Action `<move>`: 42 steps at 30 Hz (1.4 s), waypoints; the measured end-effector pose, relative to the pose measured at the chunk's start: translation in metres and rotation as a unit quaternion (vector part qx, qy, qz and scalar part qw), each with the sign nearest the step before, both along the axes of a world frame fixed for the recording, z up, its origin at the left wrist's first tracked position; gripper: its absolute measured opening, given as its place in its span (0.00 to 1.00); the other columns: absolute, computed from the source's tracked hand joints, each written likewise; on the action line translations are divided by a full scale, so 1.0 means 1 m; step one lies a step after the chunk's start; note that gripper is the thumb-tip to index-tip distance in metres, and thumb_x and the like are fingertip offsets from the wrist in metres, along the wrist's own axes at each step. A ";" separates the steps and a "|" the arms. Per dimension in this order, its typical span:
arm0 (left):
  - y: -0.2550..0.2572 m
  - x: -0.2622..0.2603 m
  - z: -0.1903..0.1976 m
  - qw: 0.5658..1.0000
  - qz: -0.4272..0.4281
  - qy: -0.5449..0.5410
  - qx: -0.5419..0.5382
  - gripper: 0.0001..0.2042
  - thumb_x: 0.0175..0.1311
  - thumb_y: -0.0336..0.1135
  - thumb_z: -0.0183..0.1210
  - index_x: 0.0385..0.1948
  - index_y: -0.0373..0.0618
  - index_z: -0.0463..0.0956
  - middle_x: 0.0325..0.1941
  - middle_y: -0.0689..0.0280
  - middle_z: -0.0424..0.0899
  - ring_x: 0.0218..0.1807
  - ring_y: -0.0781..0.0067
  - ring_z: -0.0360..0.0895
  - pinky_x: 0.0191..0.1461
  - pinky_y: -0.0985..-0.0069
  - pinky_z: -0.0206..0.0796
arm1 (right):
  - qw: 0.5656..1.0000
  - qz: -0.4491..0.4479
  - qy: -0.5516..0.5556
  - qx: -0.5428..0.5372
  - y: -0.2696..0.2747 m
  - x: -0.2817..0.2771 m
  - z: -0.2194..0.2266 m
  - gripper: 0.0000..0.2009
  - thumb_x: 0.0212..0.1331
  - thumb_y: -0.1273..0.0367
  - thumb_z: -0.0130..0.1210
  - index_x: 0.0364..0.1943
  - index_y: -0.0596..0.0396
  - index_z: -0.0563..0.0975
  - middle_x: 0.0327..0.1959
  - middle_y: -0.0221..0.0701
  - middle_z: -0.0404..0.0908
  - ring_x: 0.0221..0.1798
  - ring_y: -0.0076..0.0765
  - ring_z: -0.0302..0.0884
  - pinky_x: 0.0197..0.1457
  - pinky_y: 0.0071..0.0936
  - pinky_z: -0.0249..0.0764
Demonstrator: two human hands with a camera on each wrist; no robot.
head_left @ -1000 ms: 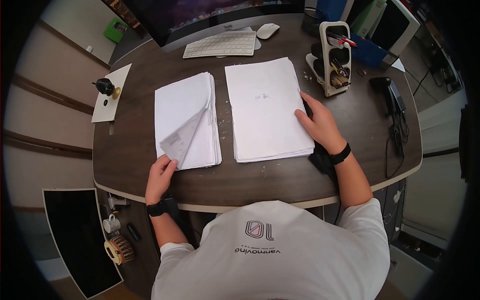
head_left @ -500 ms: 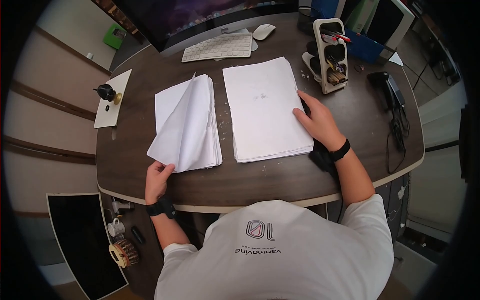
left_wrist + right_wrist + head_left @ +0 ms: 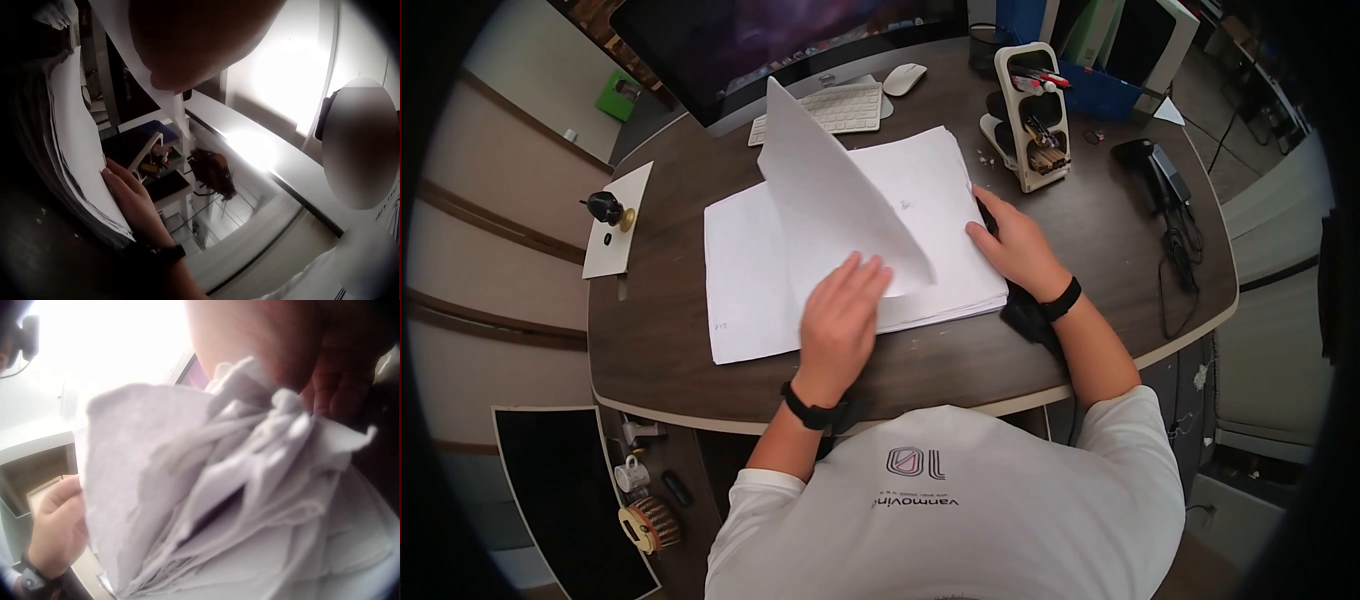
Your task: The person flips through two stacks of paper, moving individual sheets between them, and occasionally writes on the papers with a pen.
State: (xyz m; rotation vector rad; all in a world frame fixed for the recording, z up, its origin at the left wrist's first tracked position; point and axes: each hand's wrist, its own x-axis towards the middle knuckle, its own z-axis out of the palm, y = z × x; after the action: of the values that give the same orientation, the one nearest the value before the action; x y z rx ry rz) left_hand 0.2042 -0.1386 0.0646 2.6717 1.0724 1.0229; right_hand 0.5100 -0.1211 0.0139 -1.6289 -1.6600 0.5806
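Note:
My left hand (image 3: 837, 325) lies with extended fingers against a raised, curved white sheet (image 3: 825, 180); its thumb is hidden. This sheet leans over from the left paper stack (image 3: 745, 290) across the right paper stack (image 3: 925, 175). At the right stack's outer edge, my right hand (image 3: 1030, 250) grips the papers, thumb on top. The left wrist view shows the stack's layered edge (image 3: 59, 144) beside the right hand (image 3: 140, 209). Crumpled, fanned paper edges (image 3: 231, 500) fill much of the right wrist view, with the left hand (image 3: 59, 525) beyond them.
A keyboard (image 3: 840, 108), mouse (image 3: 904, 79) and monitor (image 3: 790, 35) stand behind the papers. To the right are a pen holder (image 3: 1035, 120) and a corded black device (image 3: 1155, 180). A white board (image 3: 620, 215) with a black object lies at the left.
My left hand has moved right and up from the left stack's lower edge. The sheet has swung rightward over the right stack. My right hand remains at the right stack's edge.

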 end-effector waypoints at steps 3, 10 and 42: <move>0.000 0.035 -0.022 0.998 -0.053 0.027 -0.034 0.20 0.64 0.21 0.64 0.59 0.43 0.83 0.63 0.59 0.87 0.68 0.48 0.81 0.68 0.55 0.74 | 0.998 0.007 -0.005 0.054 0.005 0.003 -0.012 0.27 0.72 0.65 0.59 0.71 0.63 0.72 0.65 0.55 0.81 0.65 0.61 0.81 0.69 0.44 0.76; -0.008 0.059 -0.035 0.994 -0.069 0.060 -0.056 0.21 0.64 0.23 0.64 0.60 0.43 0.82 0.65 0.58 0.86 0.69 0.48 0.80 0.70 0.54 0.72 | 0.998 0.011 0.004 0.062 0.007 0.003 -0.017 0.22 0.75 0.70 0.54 0.70 0.61 0.74 0.63 0.55 0.82 0.64 0.61 0.81 0.67 0.45 0.77; 0.025 0.012 -0.041 0.940 0.100 -0.102 -0.311 0.37 0.70 0.41 0.68 0.77 0.34 0.64 0.84 0.37 0.59 0.84 0.39 0.59 0.84 0.56 0.54 | 1.000 0.021 -0.007 0.017 0.004 0.003 -0.002 0.26 0.71 0.65 0.60 0.70 0.63 0.74 0.65 0.56 0.81 0.66 0.62 0.80 0.69 0.44 0.76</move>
State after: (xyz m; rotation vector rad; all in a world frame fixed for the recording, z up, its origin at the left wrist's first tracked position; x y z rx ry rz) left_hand 0.2160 -0.1137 0.0237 1.9467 1.3619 0.7867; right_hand 0.5127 -0.1172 0.0116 -1.5796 -1.7088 0.5600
